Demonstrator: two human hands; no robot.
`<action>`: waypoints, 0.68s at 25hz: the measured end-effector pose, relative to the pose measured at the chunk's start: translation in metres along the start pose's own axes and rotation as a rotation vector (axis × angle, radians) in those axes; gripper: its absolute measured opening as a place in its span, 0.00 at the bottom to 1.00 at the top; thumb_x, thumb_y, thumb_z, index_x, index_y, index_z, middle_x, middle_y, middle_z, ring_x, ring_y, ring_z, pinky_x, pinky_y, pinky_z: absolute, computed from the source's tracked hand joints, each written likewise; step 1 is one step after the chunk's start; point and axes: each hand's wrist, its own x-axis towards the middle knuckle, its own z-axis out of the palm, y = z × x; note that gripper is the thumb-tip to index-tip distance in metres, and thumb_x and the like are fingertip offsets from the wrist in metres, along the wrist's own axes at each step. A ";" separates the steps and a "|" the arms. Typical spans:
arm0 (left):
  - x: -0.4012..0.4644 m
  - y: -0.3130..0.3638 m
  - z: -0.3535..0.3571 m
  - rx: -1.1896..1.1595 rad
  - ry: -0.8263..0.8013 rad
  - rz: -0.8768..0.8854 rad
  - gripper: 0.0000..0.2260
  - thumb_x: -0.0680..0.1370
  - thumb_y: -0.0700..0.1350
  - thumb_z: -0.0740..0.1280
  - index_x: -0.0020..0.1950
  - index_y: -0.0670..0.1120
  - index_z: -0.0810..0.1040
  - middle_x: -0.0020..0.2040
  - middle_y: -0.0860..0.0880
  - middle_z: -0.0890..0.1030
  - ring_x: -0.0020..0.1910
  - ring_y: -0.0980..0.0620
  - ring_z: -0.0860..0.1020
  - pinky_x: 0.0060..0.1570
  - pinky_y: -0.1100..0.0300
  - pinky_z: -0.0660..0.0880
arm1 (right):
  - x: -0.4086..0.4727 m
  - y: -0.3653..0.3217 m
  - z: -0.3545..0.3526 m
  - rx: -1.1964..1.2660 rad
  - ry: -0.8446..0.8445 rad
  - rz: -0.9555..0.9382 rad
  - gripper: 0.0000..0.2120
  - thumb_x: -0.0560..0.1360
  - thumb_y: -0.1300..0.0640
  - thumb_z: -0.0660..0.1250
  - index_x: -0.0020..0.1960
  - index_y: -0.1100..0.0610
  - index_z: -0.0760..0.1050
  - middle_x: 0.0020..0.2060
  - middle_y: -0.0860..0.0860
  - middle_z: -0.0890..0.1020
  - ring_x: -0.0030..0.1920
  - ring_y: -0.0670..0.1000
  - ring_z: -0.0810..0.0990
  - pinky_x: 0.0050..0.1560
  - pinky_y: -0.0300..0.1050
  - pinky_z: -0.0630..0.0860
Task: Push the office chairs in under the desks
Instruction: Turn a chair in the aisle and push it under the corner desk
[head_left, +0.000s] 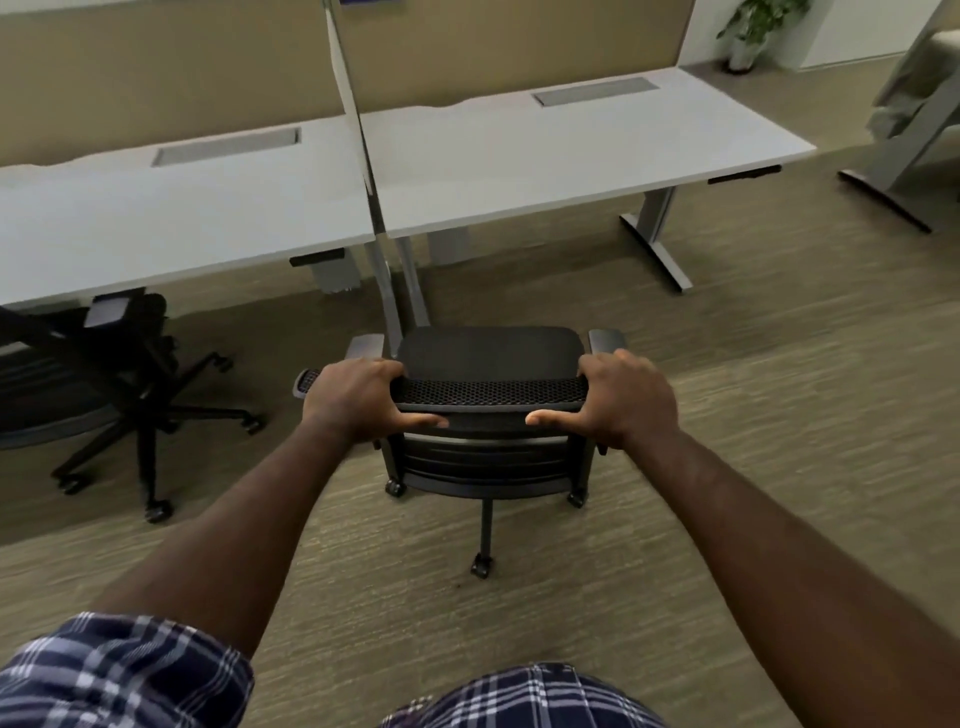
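A black mesh office chair (488, 358) stands on the carpet in front of me, its back toward me, facing the right white desk (582, 161). My left hand (358, 397) grips the left end of the backrest's top edge, fingers over the front, thumb along the back. My right hand (621, 397) grips the right end the same way. The chair's seat is short of the desk's front edge. A second black office chair (104, 374) stands at the left, partly under the left white desk (171, 208).
A metal post and beige partition (358, 135) divide the two desks. Grey desk legs (657, 234) stand under the right desk. Another desk frame (893, 171) is at the far right, a potted plant (753, 31) in the back corner. Open carpet lies right of the chair.
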 end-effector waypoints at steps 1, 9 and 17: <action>0.019 0.008 -0.001 -0.005 0.013 -0.004 0.42 0.55 0.88 0.49 0.45 0.57 0.78 0.37 0.58 0.75 0.35 0.57 0.73 0.30 0.61 0.65 | 0.017 0.016 -0.002 -0.011 0.005 -0.013 0.44 0.56 0.11 0.48 0.38 0.52 0.68 0.33 0.48 0.70 0.37 0.51 0.70 0.36 0.46 0.65; 0.099 0.036 0.012 -0.022 0.014 -0.059 0.42 0.55 0.88 0.49 0.44 0.56 0.77 0.38 0.57 0.77 0.35 0.57 0.74 0.32 0.58 0.74 | 0.092 0.086 0.007 -0.032 -0.024 -0.068 0.45 0.55 0.11 0.48 0.40 0.51 0.72 0.37 0.49 0.76 0.38 0.51 0.72 0.38 0.47 0.68; 0.194 0.060 0.022 -0.037 0.042 -0.086 0.37 0.56 0.88 0.49 0.35 0.55 0.71 0.31 0.58 0.71 0.30 0.60 0.70 0.28 0.59 0.71 | 0.191 0.151 0.015 -0.015 -0.102 -0.096 0.42 0.54 0.10 0.46 0.40 0.48 0.66 0.38 0.48 0.73 0.41 0.51 0.70 0.40 0.48 0.66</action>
